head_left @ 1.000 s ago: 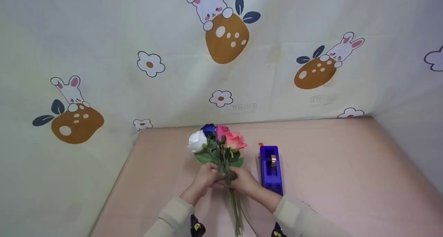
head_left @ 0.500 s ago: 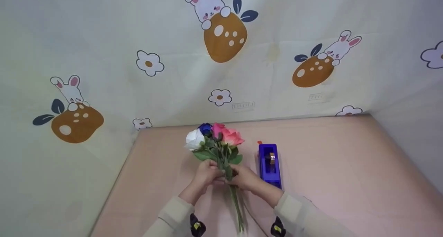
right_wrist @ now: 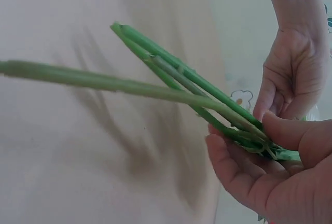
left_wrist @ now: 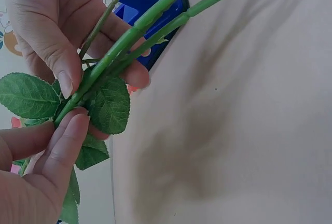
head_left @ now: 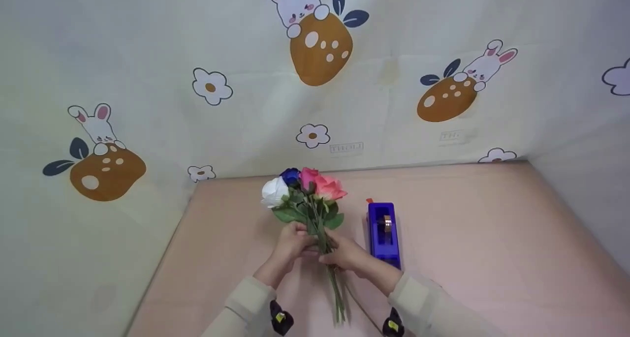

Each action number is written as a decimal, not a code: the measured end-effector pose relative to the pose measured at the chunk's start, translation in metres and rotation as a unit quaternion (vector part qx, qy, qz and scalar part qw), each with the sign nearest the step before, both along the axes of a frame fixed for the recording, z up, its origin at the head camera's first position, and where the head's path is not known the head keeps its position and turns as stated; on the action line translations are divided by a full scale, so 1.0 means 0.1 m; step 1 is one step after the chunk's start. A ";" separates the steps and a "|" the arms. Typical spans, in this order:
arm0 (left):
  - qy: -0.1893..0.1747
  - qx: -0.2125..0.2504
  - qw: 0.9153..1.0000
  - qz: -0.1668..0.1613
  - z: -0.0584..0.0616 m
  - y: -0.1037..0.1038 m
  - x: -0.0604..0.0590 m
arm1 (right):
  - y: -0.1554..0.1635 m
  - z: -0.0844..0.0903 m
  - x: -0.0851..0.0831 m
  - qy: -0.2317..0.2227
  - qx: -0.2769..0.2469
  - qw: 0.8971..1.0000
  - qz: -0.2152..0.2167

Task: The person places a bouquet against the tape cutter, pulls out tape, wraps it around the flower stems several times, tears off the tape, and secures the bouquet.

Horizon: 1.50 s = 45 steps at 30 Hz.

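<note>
- Left hand and right hand: both grips pinch the artificial rose stems.
- Risk: stems splay below the grip; a slackened pinch could drop one onto the surface.

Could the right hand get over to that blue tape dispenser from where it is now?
Probably yes. The tape dispenser stands on the table just beside the right hand, with nothing between them. But that hand grips the flower stems together with the left hand, so it would have to let go first.

The bouquet has shifted slightly up-left.
</note>
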<state>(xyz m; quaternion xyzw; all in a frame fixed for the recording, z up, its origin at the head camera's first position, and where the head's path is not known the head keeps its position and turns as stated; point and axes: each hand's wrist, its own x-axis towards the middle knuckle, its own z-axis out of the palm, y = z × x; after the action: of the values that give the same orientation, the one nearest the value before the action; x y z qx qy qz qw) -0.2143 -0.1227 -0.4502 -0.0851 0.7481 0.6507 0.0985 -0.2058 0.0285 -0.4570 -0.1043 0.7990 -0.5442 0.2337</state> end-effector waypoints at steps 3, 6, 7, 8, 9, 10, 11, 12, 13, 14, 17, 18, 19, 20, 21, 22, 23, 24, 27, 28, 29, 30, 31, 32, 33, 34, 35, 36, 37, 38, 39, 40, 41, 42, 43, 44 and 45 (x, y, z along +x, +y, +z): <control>0.003 0.000 1.000 0.005 0.00 0.01 -0.01 | -0.03 -0.03 0.02 0.018 -0.006 1.000 -0.005; 0.007 0.000 1.000 0.010 0.01 0.01 -0.02 | -0.06 -0.06 0.03 0.032 -0.020 0.999 -0.004; 0.006 0.002 1.000 0.012 0.01 0.01 -0.03 | -0.07 -0.07 0.04 0.035 -0.025 0.999 -0.002; 0.008 0.003 1.000 0.013 0.01 0.01 -0.03 | -0.08 -0.07 0.04 0.033 -0.034 0.999 -0.001; 0.008 0.005 1.000 0.014 0.01 0.01 -0.03 | -0.09 -0.08 0.04 0.027 -0.044 0.999 -0.002; 0.010 0.007 1.000 0.014 0.01 0.02 -0.03 | -0.10 -0.08 0.04 0.022 -0.053 0.998 -0.005; 0.010 0.011 1.000 0.016 0.01 0.02 -0.03 | -0.10 -0.09 0.04 0.017 -0.061 0.998 -0.008; 0.011 0.016 1.000 0.016 0.01 0.02 -0.03 | -0.11 -0.09 0.04 0.009 -0.070 0.997 -0.013; 0.011 0.021 1.000 0.015 0.01 0.02 -0.03 | -0.11 -0.10 0.03 0.005 -0.077 0.997 -0.020; 0.011 0.026 1.000 0.013 0.01 0.02 -0.03 | -0.12 -0.10 0.03 0.000 -0.085 0.996 -0.028; 0.013 0.033 0.999 0.005 0.01 0.02 -0.02 | -0.10 -0.11 0.01 0.007 -0.097 0.994 -0.046; 0.021 0.021 1.000 0.000 0.02 0.02 -0.01 | -0.09 -0.11 0.00 0.008 -0.102 0.993 -0.051; 0.040 -0.008 0.999 -0.006 0.03 0.02 0.00 | -0.08 -0.12 -0.01 0.008 -0.108 0.993 -0.054; 0.077 -0.057 0.995 -0.017 0.04 0.02 0.02 | -0.07 -0.12 -0.02 0.007 -0.115 0.992 -0.054; 0.127 -0.123 0.984 -0.031 0.04 0.02 0.04 | -0.05 -0.12 -0.03 0.004 -0.122 0.991 -0.054; 0.193 -0.200 0.959 -0.048 0.05 0.02 0.06 | -0.03 -0.12 -0.04 0.001 -0.132 0.990 -0.053; 0.268 -0.285 0.918 -0.061 0.05 0.02 0.09 | -0.01 -0.12 -0.06 -0.003 -0.141 0.989 -0.050; 0.346 -0.366 0.862 -0.068 0.04 0.02 0.11 | 0.00 -0.12 -0.07 -0.005 -0.148 0.988 -0.046; 0.542 -0.487 0.681 -0.076 0.01 0.03 0.15 | 0.05 -0.12 -0.09 -0.006 -0.165 0.986 -0.023; 0.579 -0.496 0.641 -0.087 -0.01 0.03 0.16 | 0.06 -0.11 -0.10 -0.004 -0.171 0.985 -0.011; 0.601 -0.500 0.616 -0.098 -0.03 0.03 0.16 | 0.06 -0.11 -0.10 -0.001 -0.174 0.985 0.000; 0.614 -0.503 0.598 -0.108 -0.05 0.03 0.15 | 0.07 -0.11 -0.10 0.000 -0.177 0.984 0.012; 0.621 -0.508 0.586 -0.113 -0.07 0.03 0.15 | 0.07 -0.11 -0.10 0.001 -0.181 0.983 0.022; 0.624 -0.516 0.575 -0.117 -0.10 0.02 0.14 | 0.07 -0.10 -0.10 0.004 -0.185 0.982 0.033; 0.626 -0.521 0.567 -0.121 -0.11 0.02 0.13 | 0.08 -0.10 -0.09 0.006 -0.187 0.982 0.040; 0.629 -0.524 0.560 -0.125 -0.13 0.01 0.12 | 0.08 -0.10 -0.09 0.007 -0.191 0.980 0.046; 0.631 -0.527 0.555 -0.128 -0.14 0.01 0.12 | 0.08 -0.10 -0.09 0.005 -0.195 0.980 0.050; 0.635 -0.528 0.549 -0.132 -0.15 0.00 0.11 | 0.09 -0.11 -0.09 0.003 -0.199 0.979 0.053; 0.639 -0.528 0.544 -0.136 -0.16 0.00 0.10 | 0.09 -0.11 -0.09 0.000 -0.204 0.977 0.056; 0.645 -0.524 0.539 -0.138 -0.17 0.00 0.09 | 0.10 -0.11 -0.10 -0.003 -0.207 0.977 0.058; 0.651 -0.520 0.535 -0.141 -0.17 0.00 0.08 | 0.11 -0.11 -0.10 -0.007 -0.210 0.976 0.060; 0.657 -0.514 0.532 -0.144 -0.17 0.00 0.07 | 0.11 -0.10 -0.10 -0.012 -0.212 0.975 0.063; 0.661 -0.509 0.532 -0.148 -0.18 0.00 0.06 | 0.12 -0.10 -0.09 -0.016 -0.211 0.975 0.066; 0.663 -0.505 0.531 -0.153 -0.18 0.00 0.06 | 0.13 -0.10 -0.09 -0.018 -0.209 0.975 0.069; 0.665 -0.503 0.530 -0.157 -0.18 0.00 0.05 | 0.13 -0.09 -0.09 -0.021 -0.205 0.976 0.072; 0.665 -0.501 0.529 -0.163 -0.17 -0.01 0.05 | 0.14 -0.09 -0.09 -0.023 -0.199 0.977 0.074; 0.663 -0.504 0.527 -0.171 -0.16 -0.01 0.05 | 0.15 -0.09 -0.09 -0.025 -0.194 0.978 0.075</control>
<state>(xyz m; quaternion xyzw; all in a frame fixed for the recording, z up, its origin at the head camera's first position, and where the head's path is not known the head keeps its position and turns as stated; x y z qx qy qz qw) -0.2095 -0.1235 -0.4666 0.4644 0.8020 0.0058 -0.3757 -0.2144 0.0434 -0.4656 -0.1933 0.6620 -0.6722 0.2691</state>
